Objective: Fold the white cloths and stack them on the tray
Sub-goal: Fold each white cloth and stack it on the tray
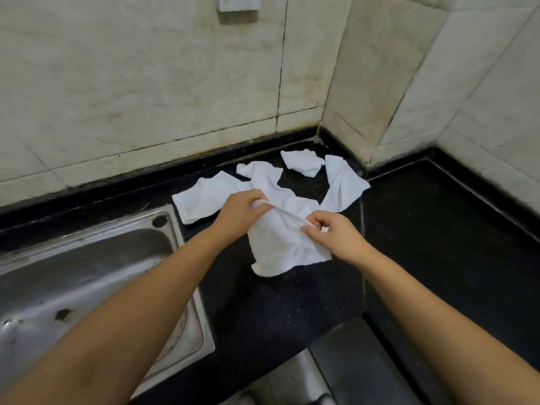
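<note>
A crumpled white cloth (280, 247) hangs just above the black counter (263, 311), its lower edge resting on the stone. My left hand (239, 213) pinches its upper left corner and my right hand (336, 235) pinches the upper right corner, with the top edge stretched between them. Several other white cloths lie loose behind: one at the left (204, 197), one in the middle (263, 176), a small one near the wall (302, 162) and one at the right (343, 185). No tray is in view.
A steel sink (87, 273) is sunk into the counter at the left, its rim close to my left forearm. Tiled walls (175, 83) close the corner behind. A dark recessed surface (438, 229) with a raised edge lies to the right.
</note>
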`<state>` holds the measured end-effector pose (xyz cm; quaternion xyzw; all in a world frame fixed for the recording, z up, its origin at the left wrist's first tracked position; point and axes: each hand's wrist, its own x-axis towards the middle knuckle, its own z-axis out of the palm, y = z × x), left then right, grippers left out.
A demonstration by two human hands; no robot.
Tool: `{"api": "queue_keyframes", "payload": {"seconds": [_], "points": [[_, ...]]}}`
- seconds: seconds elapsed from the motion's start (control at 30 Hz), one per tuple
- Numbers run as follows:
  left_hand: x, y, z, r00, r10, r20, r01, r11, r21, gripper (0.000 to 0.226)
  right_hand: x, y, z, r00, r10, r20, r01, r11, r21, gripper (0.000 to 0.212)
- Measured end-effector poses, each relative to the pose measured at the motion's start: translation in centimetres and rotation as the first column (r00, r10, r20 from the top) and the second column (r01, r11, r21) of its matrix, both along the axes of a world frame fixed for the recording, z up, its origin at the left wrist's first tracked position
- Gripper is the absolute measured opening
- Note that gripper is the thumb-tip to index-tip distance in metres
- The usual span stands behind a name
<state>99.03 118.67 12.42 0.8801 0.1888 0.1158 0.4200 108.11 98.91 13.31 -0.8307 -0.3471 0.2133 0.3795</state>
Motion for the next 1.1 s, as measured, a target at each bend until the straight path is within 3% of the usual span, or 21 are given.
{"api": "queue_keyframes", "payload": {"seconds": [0.2, 0.33, 0.43, 0.57, 0.7, 0.83, 0.93, 1.0, 1.1], "points": [[6.0, -5.0, 4.6, 0.985, -0.009, 0.173, 0.013, 1.0, -0.022, 0.017, 6.3, -6.9, 4.9, 0.98, -0.175, 0.097, 0.168, 0.982, 0.082, 0.011], [10.4, -9.0, 6.6, 0.97, 0.073, 0.231, -0.047, 0.992, -0.115, 0.012, 9.7, -12.3, 6.8, 0.905, -0.365, 0.218, 0.34, 0.929, 0.145, 0.009], [12.7, -12.1, 6.8, 0.972, 0.044, 0.231, -0.02, 0.994, -0.108, 0.012, 11.2, -16.5, 7.4, 0.852, -0.479, 0.214, 0.436, 0.873, 0.218, 0.004], [12.9, -15.5, 4.2, 0.984, -0.117, 0.131, 0.142, 0.97, -0.197, 0.013, 11.7, -21.9, 5.5, 0.844, -0.511, 0.161, 0.471, 0.851, 0.232, 0.004], [10.7, -18.2, -0.2, 0.942, -0.33, -0.062, 0.298, 0.907, -0.297, 0.01, 10.3, -27.3, 1.0, 0.896, -0.443, 0.009, 0.438, 0.889, 0.131, 0.004], [8.5, -21.1, -5.5, 0.799, -0.502, -0.332, 0.398, 0.855, -0.334, 0.004, 7.2, -32.2, -5.3, 0.909, -0.376, -0.179, 0.37, 0.927, -0.066, 0.008], [7.2, -22.1, -8.2, 0.705, -0.55, -0.447, 0.448, 0.835, -0.32, 0.01, 5.2, -34.3, -8.7, 0.886, -0.367, -0.284, 0.33, 0.928, -0.173, 0.008], [7.1, -22.3, -9.0, 0.73, -0.512, -0.452, 0.428, 0.859, -0.282, 0.01, 5.2, -34.7, -9.8, 0.871, -0.383, -0.307, 0.326, 0.919, -0.222, 0.009], [8.9, -21.8, -9.2, 0.845, -0.38, -0.377, 0.333, 0.925, -0.185, 0.008, 7.1, -33.6, -9.9, 0.833, -0.462, -0.303, 0.411, 0.885, -0.219, 0.007]]}}
